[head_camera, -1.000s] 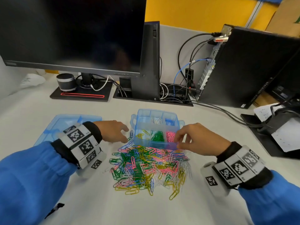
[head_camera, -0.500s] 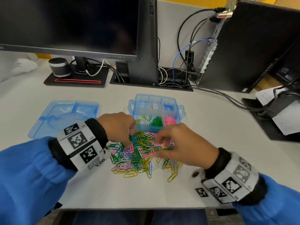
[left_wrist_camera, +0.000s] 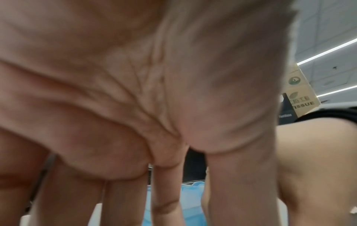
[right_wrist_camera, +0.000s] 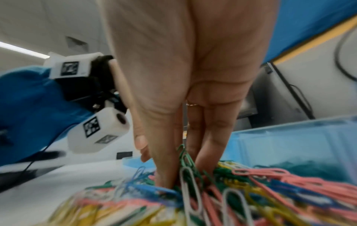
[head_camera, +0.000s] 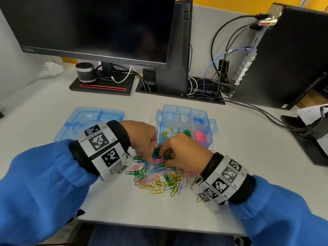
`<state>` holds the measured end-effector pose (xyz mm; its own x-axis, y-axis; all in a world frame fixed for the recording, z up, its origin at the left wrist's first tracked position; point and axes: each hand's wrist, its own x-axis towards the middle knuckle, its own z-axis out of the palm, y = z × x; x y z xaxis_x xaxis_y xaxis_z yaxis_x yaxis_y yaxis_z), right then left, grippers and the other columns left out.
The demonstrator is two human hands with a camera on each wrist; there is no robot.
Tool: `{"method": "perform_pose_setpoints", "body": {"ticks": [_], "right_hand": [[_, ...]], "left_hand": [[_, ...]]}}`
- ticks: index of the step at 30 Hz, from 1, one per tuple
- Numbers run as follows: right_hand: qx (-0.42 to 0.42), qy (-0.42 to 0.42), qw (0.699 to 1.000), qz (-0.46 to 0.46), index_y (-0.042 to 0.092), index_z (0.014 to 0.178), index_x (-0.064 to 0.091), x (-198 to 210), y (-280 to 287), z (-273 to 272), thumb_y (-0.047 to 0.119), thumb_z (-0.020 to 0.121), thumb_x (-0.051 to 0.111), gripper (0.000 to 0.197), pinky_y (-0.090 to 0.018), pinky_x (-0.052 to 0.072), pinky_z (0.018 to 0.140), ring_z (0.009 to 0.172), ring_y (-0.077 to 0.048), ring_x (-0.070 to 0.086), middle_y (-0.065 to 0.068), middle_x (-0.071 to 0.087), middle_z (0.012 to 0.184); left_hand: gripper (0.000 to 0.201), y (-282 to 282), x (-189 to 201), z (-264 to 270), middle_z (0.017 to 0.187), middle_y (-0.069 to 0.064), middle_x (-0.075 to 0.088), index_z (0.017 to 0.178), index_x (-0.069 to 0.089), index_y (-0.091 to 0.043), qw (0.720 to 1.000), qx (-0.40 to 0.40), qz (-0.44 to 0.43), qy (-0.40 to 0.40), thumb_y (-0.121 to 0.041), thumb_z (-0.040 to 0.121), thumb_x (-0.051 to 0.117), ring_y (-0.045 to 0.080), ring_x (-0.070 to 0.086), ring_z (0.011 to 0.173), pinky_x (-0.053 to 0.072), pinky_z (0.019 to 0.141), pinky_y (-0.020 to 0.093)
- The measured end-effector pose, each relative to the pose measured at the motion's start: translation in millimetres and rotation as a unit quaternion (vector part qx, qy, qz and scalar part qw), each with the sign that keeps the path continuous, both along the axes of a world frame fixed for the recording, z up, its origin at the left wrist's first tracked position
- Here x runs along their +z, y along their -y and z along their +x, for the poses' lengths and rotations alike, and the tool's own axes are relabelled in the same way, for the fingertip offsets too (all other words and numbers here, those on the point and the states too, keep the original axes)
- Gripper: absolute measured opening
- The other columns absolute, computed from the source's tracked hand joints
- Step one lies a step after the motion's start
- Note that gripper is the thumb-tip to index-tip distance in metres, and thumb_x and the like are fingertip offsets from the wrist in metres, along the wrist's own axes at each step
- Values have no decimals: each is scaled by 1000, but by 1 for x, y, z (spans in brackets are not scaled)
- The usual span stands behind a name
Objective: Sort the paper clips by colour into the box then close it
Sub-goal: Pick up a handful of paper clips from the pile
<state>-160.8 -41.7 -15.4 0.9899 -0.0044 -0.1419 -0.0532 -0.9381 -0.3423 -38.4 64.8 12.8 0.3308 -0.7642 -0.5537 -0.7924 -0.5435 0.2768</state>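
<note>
A heap of mixed paper clips (head_camera: 159, 176) in pink, green, yellow, blue and white lies on the desk. Behind it stands the open blue compartment box (head_camera: 211, 126), holding white, blue, yellow, green and pink clips in separate cells. Its lid (head_camera: 85, 118) lies flat to the left. Both hands meet at the heap's far edge. My left hand (head_camera: 148, 156) points straight fingers (left_wrist_camera: 166, 198) down onto the clips; their tips are hidden. My right hand (head_camera: 164, 154) digs into the heap, and green clips (right_wrist_camera: 184, 157) stand up pinched between its fingers.
A monitor (head_camera: 99, 27) on a black base (head_camera: 103, 87), a small speaker (head_camera: 86, 72), a computer tower (head_camera: 291, 55) and cables (head_camera: 266, 114) fill the back of the desk. Papers on a black stand (head_camera: 312, 125) sit far right. The desk's front edge (head_camera: 159, 226) is close.
My right hand came back from the box to the heap. My left hand moved right into the heap to meet it. The view tilted down.
</note>
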Motion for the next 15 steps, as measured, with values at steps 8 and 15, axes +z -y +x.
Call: {"method": "perform_pose_setpoints", "body": {"ticks": [8,15], "right_hand": [[-111,-5,979,172,20,92,75,13,48,5,22,65,88,30,-32,55,74,68,-9,65,0,69,74],[-97,-10,961,260,13,85,73,20,64,7,16,65,87,25,-24,49,69,66,-12,61,-15,70,75]], "left_hand": [[8,0,0,8,83,1,74,92,63,-13,993,46,-91,-67,-21,90,62,9,64,69,46,52,16],[34,7,-9,-7,93,14,73,105,61,-4,934,140,-219,-245,-33,89,64,20,69,75,51,55,19]]}}
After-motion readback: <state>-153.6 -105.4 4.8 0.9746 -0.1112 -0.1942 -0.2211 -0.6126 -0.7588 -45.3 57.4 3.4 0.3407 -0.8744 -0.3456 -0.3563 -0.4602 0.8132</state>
